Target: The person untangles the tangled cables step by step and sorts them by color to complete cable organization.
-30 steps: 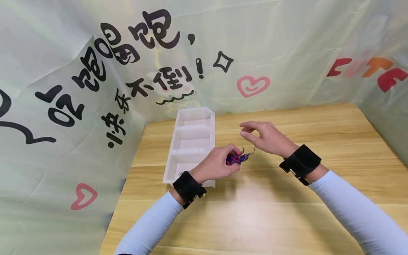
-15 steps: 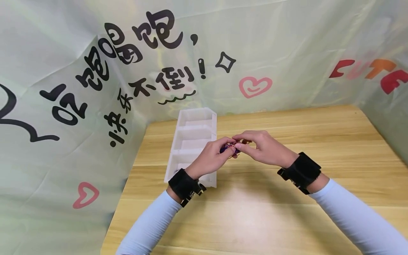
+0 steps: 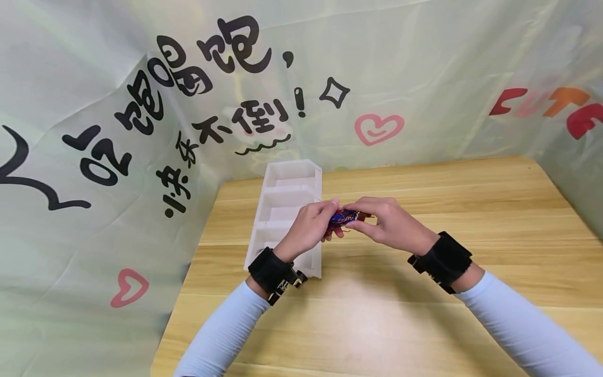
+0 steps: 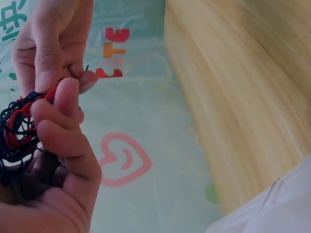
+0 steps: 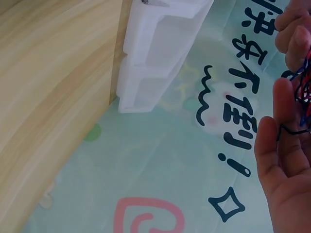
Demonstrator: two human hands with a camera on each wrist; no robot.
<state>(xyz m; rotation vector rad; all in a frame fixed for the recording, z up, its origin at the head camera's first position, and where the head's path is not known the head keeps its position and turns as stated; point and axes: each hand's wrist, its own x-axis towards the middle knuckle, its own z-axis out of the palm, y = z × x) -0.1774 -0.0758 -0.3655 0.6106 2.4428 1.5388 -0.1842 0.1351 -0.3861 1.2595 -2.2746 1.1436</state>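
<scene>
A tangled bundle of thin red and dark blue wires [image 3: 343, 218] is held up over the table between both hands. My left hand [image 3: 306, 228] grips it, and in the left wrist view the curled fingers wrap the looped wires [image 4: 19, 128]. From the other side my right hand [image 3: 393, 222] pinches the bundle's right end between thumb and fingers. A short dark wire end sticks out by the right fingertips in the left wrist view. In the right wrist view, a loose strand crosses the right hand's fingers [image 5: 286, 160]. The fingers hide part of the bundle.
A white tray [image 3: 285, 188] with three compartments stands left of centre on the wooden table [image 3: 377, 324], partly behind the left hand. Something small and dark shows in its nearest compartment. Printed fabric walls [image 3: 424, 94] enclose the table at the back and sides.
The right hand, apart from the bundle a second ago, moved left and down to it and now pinches it. The left hand shifted slightly left and up and turned, showing more of the wires.
</scene>
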